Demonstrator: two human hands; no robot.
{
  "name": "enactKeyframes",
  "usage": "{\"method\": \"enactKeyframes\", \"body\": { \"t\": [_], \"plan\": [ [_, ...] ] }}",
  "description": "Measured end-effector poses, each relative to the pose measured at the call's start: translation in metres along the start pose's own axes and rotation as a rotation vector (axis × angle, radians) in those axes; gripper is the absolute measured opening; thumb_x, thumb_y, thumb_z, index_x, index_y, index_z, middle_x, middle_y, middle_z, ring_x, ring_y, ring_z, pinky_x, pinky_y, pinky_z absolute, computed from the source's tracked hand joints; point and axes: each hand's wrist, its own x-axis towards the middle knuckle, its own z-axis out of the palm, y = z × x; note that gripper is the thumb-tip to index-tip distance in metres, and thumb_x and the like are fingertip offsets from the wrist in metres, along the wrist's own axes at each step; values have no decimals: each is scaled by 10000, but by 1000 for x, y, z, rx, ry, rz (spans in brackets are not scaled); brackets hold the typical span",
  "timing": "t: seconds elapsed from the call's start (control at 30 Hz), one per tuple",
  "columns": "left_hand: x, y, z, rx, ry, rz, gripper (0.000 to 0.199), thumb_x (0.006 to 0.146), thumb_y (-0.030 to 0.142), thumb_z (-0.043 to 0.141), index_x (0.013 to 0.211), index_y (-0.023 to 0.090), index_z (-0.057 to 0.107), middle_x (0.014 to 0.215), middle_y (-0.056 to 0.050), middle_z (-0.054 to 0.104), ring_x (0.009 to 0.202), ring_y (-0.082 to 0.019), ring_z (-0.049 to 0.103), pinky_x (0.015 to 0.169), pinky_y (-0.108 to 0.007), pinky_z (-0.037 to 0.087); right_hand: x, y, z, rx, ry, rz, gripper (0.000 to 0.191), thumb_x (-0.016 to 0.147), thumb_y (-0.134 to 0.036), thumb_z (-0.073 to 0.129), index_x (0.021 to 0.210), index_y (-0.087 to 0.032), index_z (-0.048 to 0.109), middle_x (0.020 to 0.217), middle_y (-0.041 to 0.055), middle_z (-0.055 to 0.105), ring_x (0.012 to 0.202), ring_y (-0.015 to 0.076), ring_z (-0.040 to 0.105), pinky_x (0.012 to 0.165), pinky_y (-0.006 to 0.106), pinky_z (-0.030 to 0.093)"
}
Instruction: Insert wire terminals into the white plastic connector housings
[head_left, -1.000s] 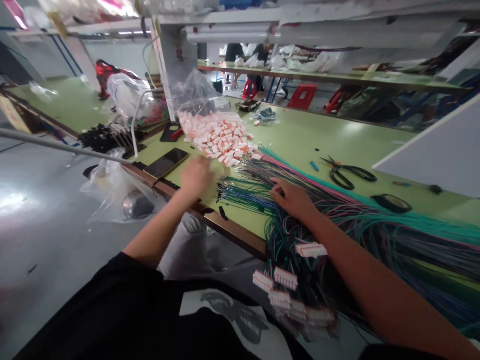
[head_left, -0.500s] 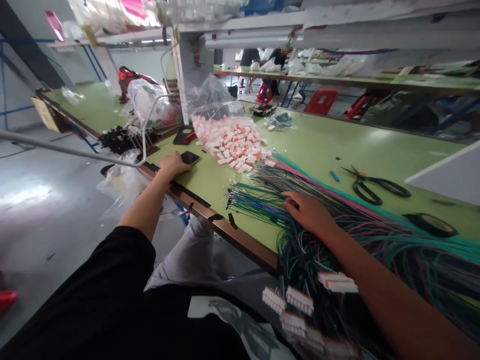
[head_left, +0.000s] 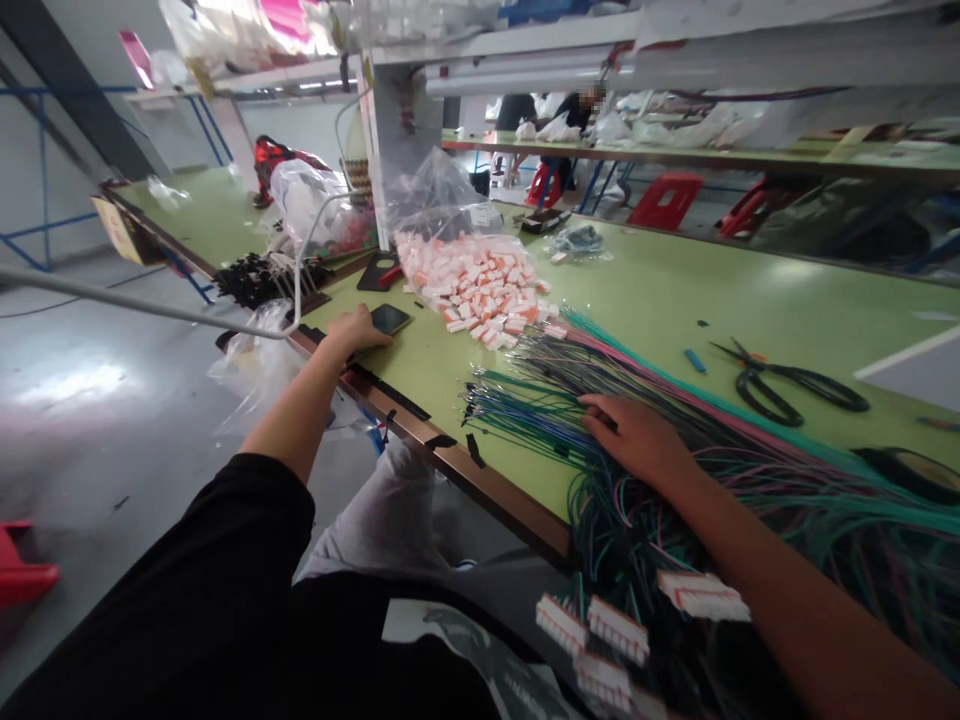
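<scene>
My left hand rests at the table's front edge, its fingers around the near side of a dark phone that lies on the green table. My right hand lies on a bundle of green, blue and black wires, thumb and fingers curled together; what they pinch is too small to make out. Behind the wires, a heap of white and orange connectors spills from a clear bag. Wired connectors hang at the table edge below my right forearm.
Black-handled scissors, a blue piece and a black tape roll lie to the right. A grey metal rod crosses the left side. Black parts and plastic bags sit at the left. A person is at a far table.
The whole view has shifted, so the table and things on it appear slightly further right. Both hands keep nearly the same places, the left at the phone and the right on the wires.
</scene>
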Motion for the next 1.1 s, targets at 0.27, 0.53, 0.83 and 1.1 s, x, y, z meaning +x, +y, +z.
{"method": "enactKeyframes", "body": {
  "t": [0.27, 0.53, 0.83, 1.1],
  "plan": [
    [0, 0, 0, -38, 4, -45, 855, 675, 563, 608, 1355, 102, 373, 1304, -216, 559, 1157, -360, 547, 904, -416, 457, 0, -2, -2, 9, -36, 45, 386, 822, -276, 417, 1061, -99, 663, 850, 138, 708, 782, 253, 658, 700, 359, 497],
    [-1, 0, 0, -62, 34, -42, 825, 655, 541, 635, 1329, 118, 417, 1260, -221, 588, 1121, -374, 566, 867, -427, 470, -1, -4, -4, 16, -54, 49, 386, 821, -261, 412, 1080, -104, 651, 890, 131, 711, 814, 246, 655, 719, 349, 491],
    [-1, 1, 3, 32, 93, -30, 802, 665, 555, 619, 1323, 135, 436, 1217, -219, 611, 1113, -381, 575, 871, -426, 463, -1, -1, -1, 6, -18, 22, 348, 815, -269, 436, 1050, -140, 658, 814, 100, 710, 744, 225, 645, 670, 323, 474],
    [18, -11, 0, 27, 52, 29, 896, 668, 610, 636, 1369, 123, 363, 1301, -235, 556, 1175, -386, 537, 903, -411, 446, -1, 1, 1, 1, -4, 15, 342, 812, -256, 436, 1045, -145, 660, 827, 93, 715, 744, 210, 649, 680, 313, 479]
  ]
}}
